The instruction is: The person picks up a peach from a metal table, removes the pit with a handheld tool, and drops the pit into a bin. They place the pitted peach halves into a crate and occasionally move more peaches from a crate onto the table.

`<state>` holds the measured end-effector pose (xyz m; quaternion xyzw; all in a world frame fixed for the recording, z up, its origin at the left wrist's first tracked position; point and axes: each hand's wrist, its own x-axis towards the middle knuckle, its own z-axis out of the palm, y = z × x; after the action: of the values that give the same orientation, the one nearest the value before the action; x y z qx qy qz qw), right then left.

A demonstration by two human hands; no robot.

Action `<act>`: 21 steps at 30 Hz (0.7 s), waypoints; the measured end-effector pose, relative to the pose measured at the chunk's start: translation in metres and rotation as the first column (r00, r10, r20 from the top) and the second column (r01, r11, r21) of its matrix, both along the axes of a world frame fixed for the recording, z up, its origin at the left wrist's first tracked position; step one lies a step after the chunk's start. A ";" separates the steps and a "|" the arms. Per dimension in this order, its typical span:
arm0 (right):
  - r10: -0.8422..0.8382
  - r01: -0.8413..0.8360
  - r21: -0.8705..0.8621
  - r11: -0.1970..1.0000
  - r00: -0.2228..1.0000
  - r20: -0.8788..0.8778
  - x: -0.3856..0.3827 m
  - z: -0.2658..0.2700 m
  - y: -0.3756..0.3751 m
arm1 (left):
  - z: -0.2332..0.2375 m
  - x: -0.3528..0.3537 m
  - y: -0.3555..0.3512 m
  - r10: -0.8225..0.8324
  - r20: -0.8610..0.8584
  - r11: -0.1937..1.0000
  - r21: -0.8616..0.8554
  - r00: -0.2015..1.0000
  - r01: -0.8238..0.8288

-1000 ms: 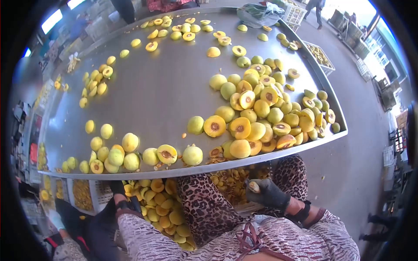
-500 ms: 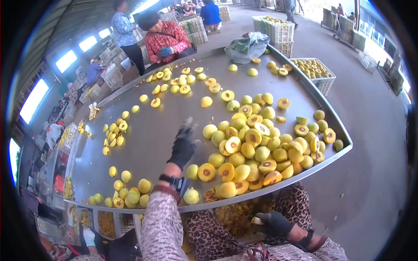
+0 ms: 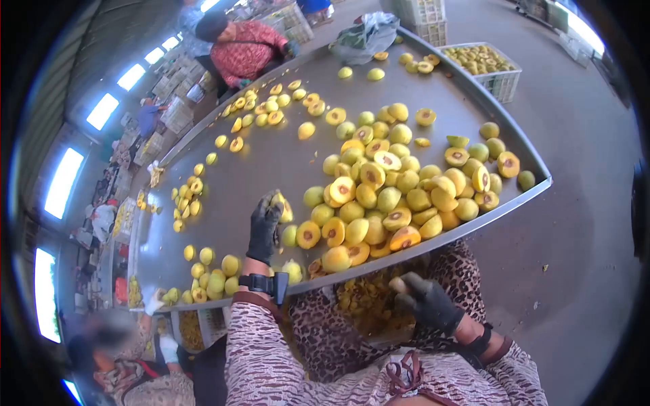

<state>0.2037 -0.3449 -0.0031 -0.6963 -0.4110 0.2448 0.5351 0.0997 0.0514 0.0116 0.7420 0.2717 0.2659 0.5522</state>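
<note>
My left hand (image 3: 265,227), in a dark glove, is above the metal table at the left edge of the large fruit pile, its fingers closed round a yellow fruit (image 3: 284,208). Below the table's front edge, over my lap, my right hand (image 3: 433,306) is gloved too and closed. Something small and pale shows at its fingertips, too blurred to make out. Yellow-green fruits, some whole and some halved with brown centres (image 3: 308,235), lie heaped beside my left hand.
The table's raised metal rim (image 3: 474,222) runs in front of me. Beneath it is a container of fruit pieces (image 3: 369,304). A plastic bag (image 3: 365,39) lies at the far corner, near a crate (image 3: 499,84). Co-workers sit across (image 3: 247,51) and at the lower left (image 3: 145,379).
My left hand has gone from open fingers over the table to closed round a fruit. My right hand has risen slightly. The view has tilted down, and the co-worker across has moved an arm.
</note>
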 end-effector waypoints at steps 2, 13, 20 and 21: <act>0.021 -0.020 0.032 0.999 0.999 -0.040 0.003 0.001 0.010 | 0.016 -0.014 -0.070 -0.077 0.320 0.957 -0.241 0.944 0.160; 0.045 -0.032 0.102 0.994 0.991 -0.125 -0.015 0.013 0.005 | 0.024 -0.012 -0.243 -0.014 0.483 0.582 -0.708 0.875 0.400; -0.010 0.001 0.121 0.993 0.997 0.078 -0.028 0.018 -0.003 | 0.028 -0.011 -0.263 0.024 0.565 0.529 -0.707 0.825 0.469; -0.004 -0.007 0.152 0.988 0.998 0.067 -0.029 0.019 -0.003 | 0.027 -0.011 -0.262 0.023 0.565 0.531 -0.706 0.825 0.468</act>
<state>0.1746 -0.3483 0.0158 -0.6608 -0.4467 0.1896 0.5726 0.0891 -0.2107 0.0382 0.3283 0.1055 0.2175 0.9131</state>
